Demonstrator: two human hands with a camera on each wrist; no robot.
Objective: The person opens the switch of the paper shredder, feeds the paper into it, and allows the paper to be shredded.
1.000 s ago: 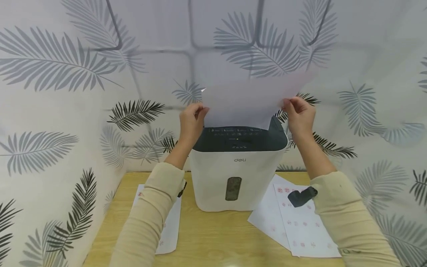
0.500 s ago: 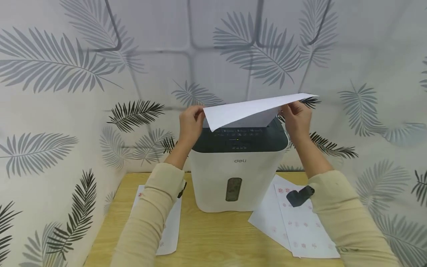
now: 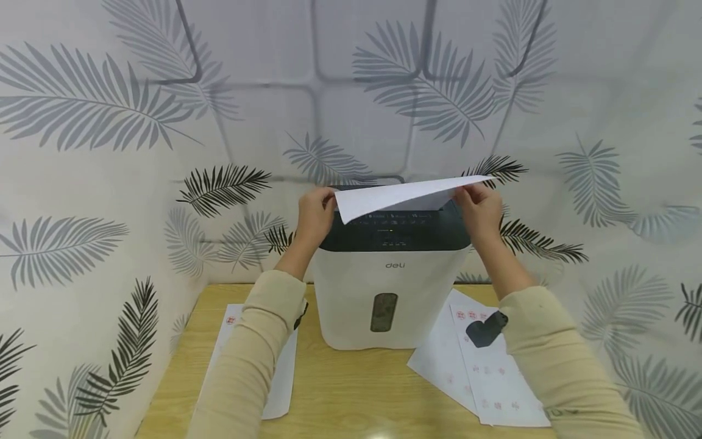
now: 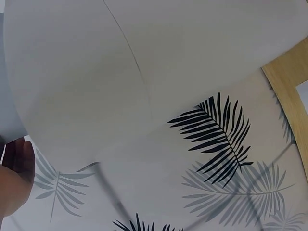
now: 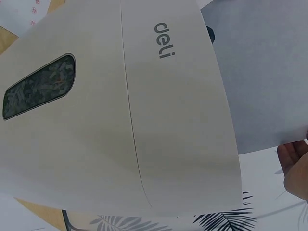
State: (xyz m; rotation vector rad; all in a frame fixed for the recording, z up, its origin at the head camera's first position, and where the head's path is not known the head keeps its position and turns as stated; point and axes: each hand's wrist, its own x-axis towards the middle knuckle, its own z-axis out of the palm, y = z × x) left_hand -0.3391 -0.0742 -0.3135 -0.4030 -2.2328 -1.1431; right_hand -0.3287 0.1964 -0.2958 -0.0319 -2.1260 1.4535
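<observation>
A white paper shredder point(image 3: 351, 292) with a dark top and a "deli" label stands upright on the table. Out of its top rises a white sheet of paper point(image 3: 384, 196), whose upper part folds forward over the dark panel. My left hand point(image 3: 316, 216) pinches the sheet's left edge between thumb and fingers. On the opposite edge, the right hand point(image 3: 480, 213) pinches it too. The right wrist view shows the sheet point(image 5: 269, 77) stretched from the shredder to that hand's fingers point(image 5: 291, 153). Through the shredder's front window point(image 5: 41, 86), shredded bits are visible.
Printed sheets with red marks point(image 3: 501, 390) lie on the wooden table point(image 3: 351, 396) to the right, overlapping another sheet point(image 3: 441, 360). One more sheet point(image 3: 282, 378) lies left, partly under the left sleeve. A leaf-patterned curtain point(image 3: 137, 183) hangs behind the shredder.
The sheet has sunk lower into the shredder, and its raised upper part has flopped forward. Both hands have come down with it, the right one also shifting slightly left.
</observation>
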